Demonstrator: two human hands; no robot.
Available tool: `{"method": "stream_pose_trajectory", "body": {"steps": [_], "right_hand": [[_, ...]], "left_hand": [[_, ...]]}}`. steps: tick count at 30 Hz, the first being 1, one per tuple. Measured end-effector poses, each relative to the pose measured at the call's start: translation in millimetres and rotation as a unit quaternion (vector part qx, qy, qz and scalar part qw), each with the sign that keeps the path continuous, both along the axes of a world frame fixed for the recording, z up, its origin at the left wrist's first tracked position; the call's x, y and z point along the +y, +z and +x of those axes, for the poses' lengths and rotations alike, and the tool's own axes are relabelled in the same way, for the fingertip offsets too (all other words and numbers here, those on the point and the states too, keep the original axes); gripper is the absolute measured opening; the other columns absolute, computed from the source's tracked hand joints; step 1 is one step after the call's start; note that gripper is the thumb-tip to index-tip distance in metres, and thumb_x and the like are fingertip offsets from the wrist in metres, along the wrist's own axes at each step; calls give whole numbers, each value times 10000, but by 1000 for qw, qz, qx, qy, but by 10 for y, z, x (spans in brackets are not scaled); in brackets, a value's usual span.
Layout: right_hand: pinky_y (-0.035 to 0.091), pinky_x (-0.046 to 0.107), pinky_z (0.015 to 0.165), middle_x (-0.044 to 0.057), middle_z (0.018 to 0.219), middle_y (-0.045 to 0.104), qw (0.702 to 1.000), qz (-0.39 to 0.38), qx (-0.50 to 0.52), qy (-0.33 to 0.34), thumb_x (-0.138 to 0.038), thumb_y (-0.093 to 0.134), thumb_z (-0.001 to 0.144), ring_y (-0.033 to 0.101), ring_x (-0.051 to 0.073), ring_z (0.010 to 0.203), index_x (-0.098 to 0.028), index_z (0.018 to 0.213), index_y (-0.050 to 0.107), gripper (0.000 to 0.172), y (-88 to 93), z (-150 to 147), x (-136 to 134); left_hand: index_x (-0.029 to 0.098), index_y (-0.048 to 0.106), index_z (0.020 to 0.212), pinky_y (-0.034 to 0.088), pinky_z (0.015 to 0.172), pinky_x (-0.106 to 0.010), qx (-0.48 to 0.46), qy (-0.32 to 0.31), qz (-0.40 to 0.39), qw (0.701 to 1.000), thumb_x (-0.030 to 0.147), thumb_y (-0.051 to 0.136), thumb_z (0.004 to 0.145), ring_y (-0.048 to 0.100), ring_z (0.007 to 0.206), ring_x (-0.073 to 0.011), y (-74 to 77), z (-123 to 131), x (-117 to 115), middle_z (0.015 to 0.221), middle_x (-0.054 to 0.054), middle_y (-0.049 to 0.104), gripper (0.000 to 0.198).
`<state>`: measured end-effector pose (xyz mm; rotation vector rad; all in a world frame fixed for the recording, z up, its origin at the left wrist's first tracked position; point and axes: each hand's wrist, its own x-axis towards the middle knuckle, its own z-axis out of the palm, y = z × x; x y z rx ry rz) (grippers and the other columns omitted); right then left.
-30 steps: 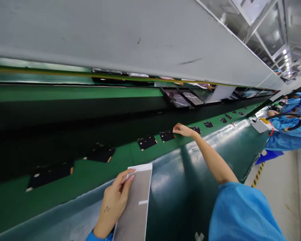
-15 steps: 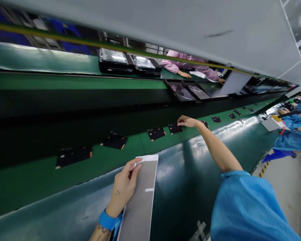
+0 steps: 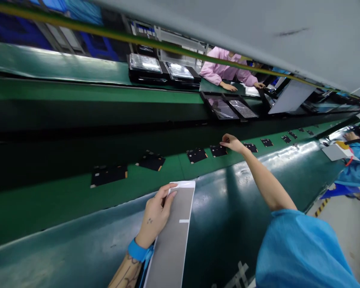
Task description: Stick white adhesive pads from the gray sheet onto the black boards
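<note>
My left hand (image 3: 157, 214) pinches the upper left edge of a long grey sheet with a white border (image 3: 175, 236), between thumb and fingers. The sheet lies tilted over the near bench edge. Farther off, my right hand (image 3: 232, 143) reaches out to the green belt. Its fingertips are closed at the upper right corner of a flat black piece (image 3: 218, 151) with small pale squares; the exact grip is small in view. Similar black pieces (image 3: 197, 155) with orange tabs lie in a row along the belt, on both sides of that hand.
The green belt (image 3: 168, 173) runs beside the near bench (image 3: 225, 224). Across it stand black trays (image 3: 223, 109) and film-wrapped stacks (image 3: 145, 63). A person in pink (image 3: 219, 72) sits opposite; another in blue (image 3: 355, 168) is at right. A grey panel (image 3: 228, 24) hangs overhead.
The view has shifted, so the belt and its black pieces appear farther right. My right hand stays at the same black piece, and my left hand still holds the grey sheet.
</note>
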<state>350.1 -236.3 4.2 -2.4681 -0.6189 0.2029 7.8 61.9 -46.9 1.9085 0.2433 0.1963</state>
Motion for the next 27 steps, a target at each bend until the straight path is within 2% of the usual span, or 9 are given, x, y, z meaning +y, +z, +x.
{"method": "stream_pose_trajectory", "body": {"steps": [2, 4, 5, 8, 11, 15, 19, 21, 27], "right_hand": [[494, 321, 801, 84, 987, 673, 999, 39, -28, -11, -315, 620, 1017, 604, 208, 884, -171, 1003, 646, 147, -4, -355, 168], [502, 318, 762, 92, 1031, 669, 996, 80, -34, 16, -350, 570, 1060, 623, 209, 898, -181, 1054, 648, 187, -43, -861, 396], [506, 315, 747, 81, 1030, 672, 993, 104, -30, 45, -379, 587, 1067, 633, 208, 906, -197, 1065, 660, 196, -64, -1146, 517], [537, 389, 874, 76, 1057, 683, 970, 188, -56, 144, -363, 646, 1075, 653, 238, 1009, -246, 1117, 732, 152, -104, -1938, 849], [537, 438, 873, 72, 1027, 699, 961, 219, -86, 147, -326, 663, 1074, 656, 253, 980, -272, 1139, 759, 128, -144, -2388, 1111], [532, 445, 851, 63, 1019, 737, 956, 246, -108, 118, -306, 698, 1064, 679, 247, 942, -273, 1129, 770, 104, -248, -2510, 1272], [533, 442, 850, 60, 1011, 733, 957, 246, -112, 107, -311, 711, 1058, 682, 244, 935, -270, 1086, 775, 81, -296, -2520, 1263], [532, 447, 865, 62, 1031, 729, 959, 235, -108, 117, -310, 715, 1056, 677, 247, 952, -274, 1111, 778, 91, -293, -2538, 1257], [514, 431, 867, 55, 1037, 724, 963, 220, -81, 137, -248, 689, 1067, 650, 243, 956, -262, 1084, 753, 68, -219, -2560, 1295]], "left_hand": [[195, 699, 1273, 452, 603, -254, 3, -9, -22, 1000, 478, 589, 1037, 605, 608, -168, 4, 6, -28, 752, 12, 698, 384], [204, 691, 1281, 488, 642, -256, 0, -24, -48, 999, 440, 607, 1032, 663, 669, -179, 20, 15, -59, 798, 4, 731, 353], [210, 688, 1285, 507, 671, -259, -3, -30, -59, 998, 422, 610, 1033, 692, 709, -182, 32, 21, -71, 846, -4, 755, 338], [223, 683, 1282, 556, 772, -274, -14, -31, -76, 997, 380, 607, 1045, 761, 850, -197, 67, 42, -93, 1009, -29, 808, 294], [221, 679, 1259, 578, 867, -297, -29, -25, -86, 996, 338, 600, 1051, 788, 991, -222, 83, 52, -101, 1096, -51, 823, 251], [215, 659, 1234, 564, 872, -300, -41, -27, -92, 995, 307, 590, 1057, 792, 1021, -227, 70, 47, -109, 1100, -58, 827, 212], [208, 587, 1292, 505, 712, -285, -26, -13, -69, 997, 257, 577, 1048, 738, 737, -196, 54, 41, -121, 890, -7, 814, 249], [208, 562, 1313, 477, 678, -275, -28, -8, -65, 997, 220, 561, 1042, 702, 668, -182, 40, 41, -128, 829, 13, 794, 272], [225, 552, 1347, 530, 780, -270, -65, -15, -57, 996, 184, 543, 1046, 772, 829, -192, -48, 44, -141, 926, -9, 801, 303]]}}
